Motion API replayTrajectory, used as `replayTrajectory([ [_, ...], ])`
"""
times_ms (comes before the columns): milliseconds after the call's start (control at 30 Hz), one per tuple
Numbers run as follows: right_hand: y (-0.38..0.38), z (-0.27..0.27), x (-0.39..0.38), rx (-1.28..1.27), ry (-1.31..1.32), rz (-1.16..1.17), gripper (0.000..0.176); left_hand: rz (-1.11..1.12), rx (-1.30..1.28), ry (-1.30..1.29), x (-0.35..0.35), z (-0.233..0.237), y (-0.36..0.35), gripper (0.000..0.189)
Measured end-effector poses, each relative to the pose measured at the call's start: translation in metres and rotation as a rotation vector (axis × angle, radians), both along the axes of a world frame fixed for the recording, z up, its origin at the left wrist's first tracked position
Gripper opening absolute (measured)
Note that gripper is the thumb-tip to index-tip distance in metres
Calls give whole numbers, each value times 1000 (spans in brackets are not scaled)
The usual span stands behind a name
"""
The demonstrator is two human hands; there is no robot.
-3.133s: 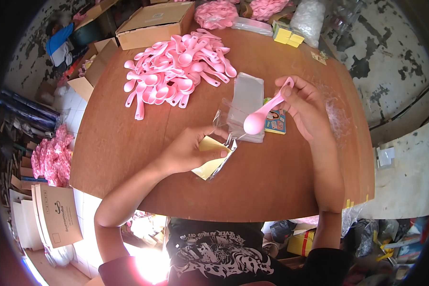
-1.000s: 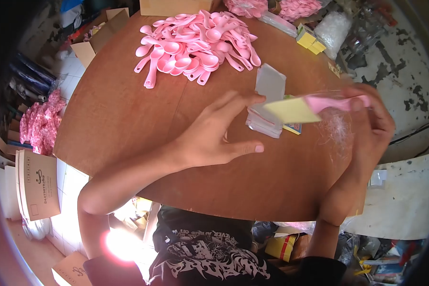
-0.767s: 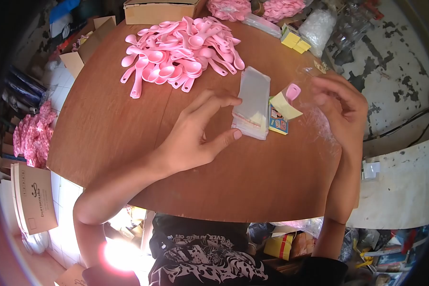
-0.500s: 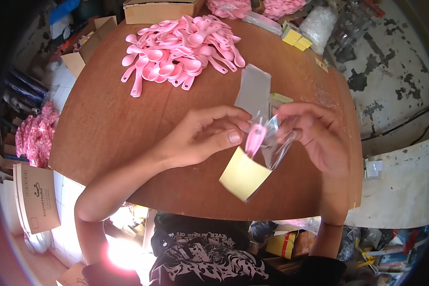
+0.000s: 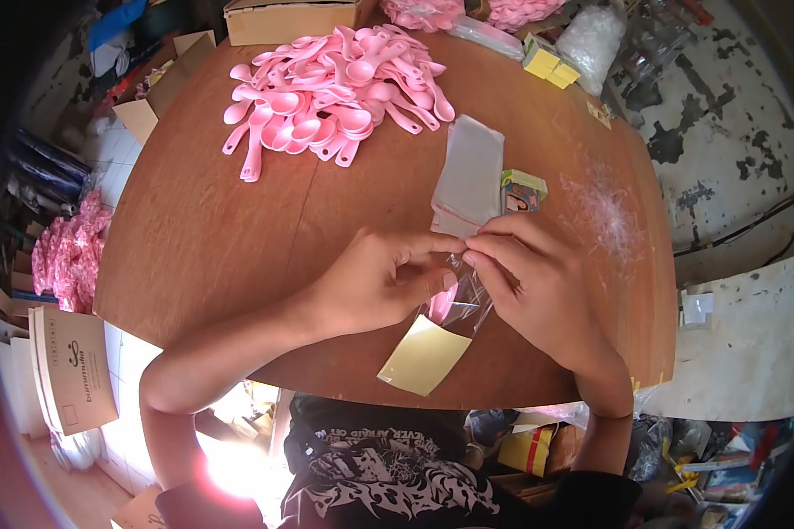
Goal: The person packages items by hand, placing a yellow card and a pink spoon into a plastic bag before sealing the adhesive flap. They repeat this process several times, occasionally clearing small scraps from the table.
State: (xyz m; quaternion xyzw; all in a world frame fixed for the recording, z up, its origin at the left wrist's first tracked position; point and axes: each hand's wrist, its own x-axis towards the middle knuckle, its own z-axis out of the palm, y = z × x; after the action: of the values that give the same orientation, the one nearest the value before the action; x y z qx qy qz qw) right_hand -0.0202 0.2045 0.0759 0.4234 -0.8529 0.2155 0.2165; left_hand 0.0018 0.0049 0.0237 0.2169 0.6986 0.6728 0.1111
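Between my hands hangs a clear plastic bag [image 5: 480, 309] over the near part of the table. Inside it show a pink spoon [image 5: 441, 303], partly covered by my fingers, and a pale yellow card [image 5: 423, 354] at the lower end. My left hand [image 5: 370, 282] grips the bag's upper part between thumb and forefinger. Fingertips of my right hand [image 5: 538, 291] pinch the bag's top edge, touching the left forefinger. Just beyond lie a stack of flat clear bags [image 5: 469, 167] and a small green-edged box [image 5: 522, 191].
A large heap of pink spoons [image 5: 335, 97] covers the far left of the brown table [image 5: 203, 212]. Clear plastic scraps [image 5: 610, 220] lie at right. Yellow boxes [image 5: 550, 62], a bulging clear bag [image 5: 591, 48] and a cardboard box [image 5: 291, 22] line the far edge.
My right hand has come left and its fingers have closed at the bag's top beside my left fingertips. The bag and yellow card have swung slightly left and down.
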Motion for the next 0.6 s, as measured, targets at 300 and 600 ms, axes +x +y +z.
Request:
replayTrajectory([
  [300,-7,-3,13,231,195,-78,11,-5,-95,178,7,0,2,39],
  [600,28,11,1,-611,-572,2,4,-88,-25,207,13,7,2,40],
])
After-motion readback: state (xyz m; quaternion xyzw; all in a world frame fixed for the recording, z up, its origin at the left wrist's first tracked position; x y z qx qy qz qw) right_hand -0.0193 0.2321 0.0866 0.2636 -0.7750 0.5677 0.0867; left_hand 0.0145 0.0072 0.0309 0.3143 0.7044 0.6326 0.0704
